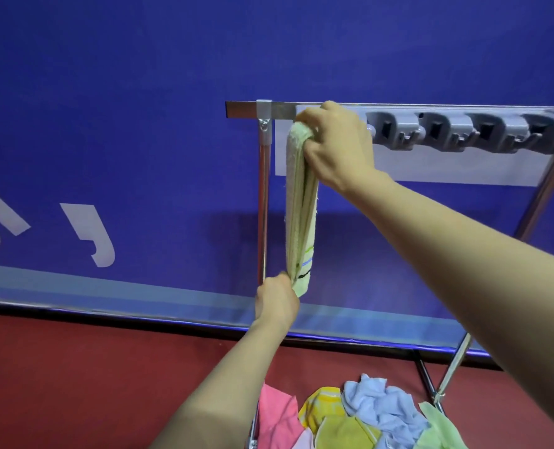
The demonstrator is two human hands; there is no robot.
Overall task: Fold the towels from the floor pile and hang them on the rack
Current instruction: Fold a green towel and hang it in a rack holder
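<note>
A folded pale green towel (300, 205) with thin coloured stripes near its bottom hangs straight down at the left end of the metal rack's top bar (246, 110). My right hand (337, 147) grips the towel's bunched top just under the bar. Down at the towel's lower end, my left hand (277, 299) pinches the hem and holds the cloth taut. On the red floor below lies the pile of towels (360, 416), pink, yellow, light blue and green.
A grey strip of hooks and clips (463, 131) runs along the rack's bar to the right. The rack's chrome left post (263, 205) stands just left of the towel, a slanted leg (453, 364) at right. A blue banner wall (123, 124) is behind.
</note>
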